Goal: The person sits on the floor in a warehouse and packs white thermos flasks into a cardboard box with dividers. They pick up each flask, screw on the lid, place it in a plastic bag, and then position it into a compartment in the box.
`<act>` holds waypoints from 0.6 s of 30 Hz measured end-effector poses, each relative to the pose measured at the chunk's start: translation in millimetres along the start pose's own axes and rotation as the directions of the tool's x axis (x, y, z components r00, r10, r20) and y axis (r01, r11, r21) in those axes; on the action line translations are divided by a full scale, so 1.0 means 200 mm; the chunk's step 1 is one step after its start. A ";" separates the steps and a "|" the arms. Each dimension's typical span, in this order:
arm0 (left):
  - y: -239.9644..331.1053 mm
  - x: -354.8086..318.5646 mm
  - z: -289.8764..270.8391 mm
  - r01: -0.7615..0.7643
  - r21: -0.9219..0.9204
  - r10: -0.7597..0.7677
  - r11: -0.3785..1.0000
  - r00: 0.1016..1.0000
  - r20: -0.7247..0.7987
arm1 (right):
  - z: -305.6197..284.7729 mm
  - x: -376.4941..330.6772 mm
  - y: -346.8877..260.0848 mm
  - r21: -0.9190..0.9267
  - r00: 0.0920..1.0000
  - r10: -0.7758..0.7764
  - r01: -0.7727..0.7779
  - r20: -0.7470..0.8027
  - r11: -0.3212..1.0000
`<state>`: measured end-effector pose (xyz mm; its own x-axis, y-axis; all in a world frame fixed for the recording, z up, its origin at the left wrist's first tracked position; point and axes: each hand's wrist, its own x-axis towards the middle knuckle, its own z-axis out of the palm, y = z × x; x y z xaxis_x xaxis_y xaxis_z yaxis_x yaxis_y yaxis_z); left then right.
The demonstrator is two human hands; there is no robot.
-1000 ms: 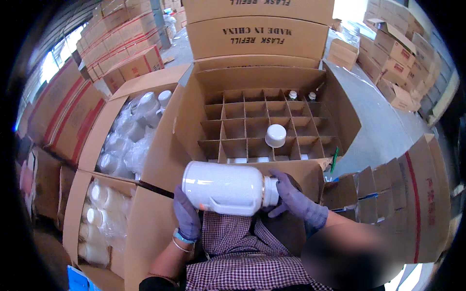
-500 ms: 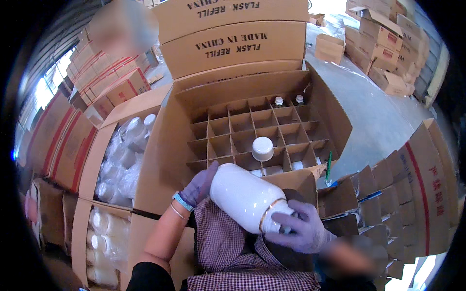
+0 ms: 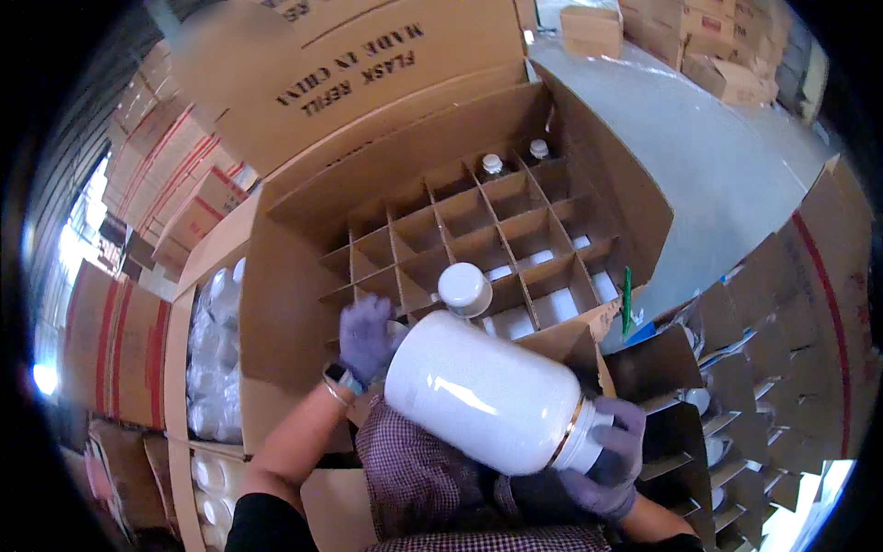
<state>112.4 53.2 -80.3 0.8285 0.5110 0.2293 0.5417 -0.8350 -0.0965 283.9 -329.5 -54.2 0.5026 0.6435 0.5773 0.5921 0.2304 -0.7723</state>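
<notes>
A white flask (image 3: 487,391) with a gold band near its neck lies tilted across my lap, its neck toward the lower right. My gloved right hand (image 3: 612,460) is closed around the neck end. By the base end, my gloved left hand (image 3: 366,339) has curled fingers; a small greyish rounded thing (image 3: 398,329) shows beside them, too hidden to name. Just beyond the flask, a round white cup-like cap (image 3: 464,288) sits on the dividers of a large carton (image 3: 303,207). Two white-capped bottles (image 3: 493,166) stand in its far compartments.
At the left stands an open carton (image 3: 182,368) of plastic-wrapped white containers (image 3: 216,350). A divided cardboard box (image 3: 736,368) is close on my right. A green strip (image 3: 627,299) sticks up at the large carton's near right corner. Stacked cartons (image 3: 179,175) rise at the far left.
The view has turned and come closer. My right hand and the flask's neck have shifted right and down. My left hand's fingers have drawn back from the flask's base and curled.
</notes>
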 end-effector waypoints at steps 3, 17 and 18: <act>-0.06 0.53 0.11 -0.260 0.083 0.269 0.962 0.856 -0.441 | 0.09 -0.09 0.09 0.270 0.982 0.099 -0.052 -0.162 0.961; 0.29 2.05 0.65 0.047 -0.163 -0.024 0.985 0.990 0.142 | -0.08 -0.27 0.48 0.396 0.982 0.178 -0.141 -0.058 0.908; 0.28 2.02 0.62 0.067 -0.129 -0.054 0.989 0.993 0.102 | -0.08 -0.27 0.48 0.395 0.976 0.202 -0.156 -0.077 0.905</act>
<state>494.6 238.5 -112.3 0.8082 0.5734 0.1338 0.5731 -0.8183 0.0452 324.0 -353.7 -154.0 0.6587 0.6188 0.4279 0.2084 0.3965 -0.8941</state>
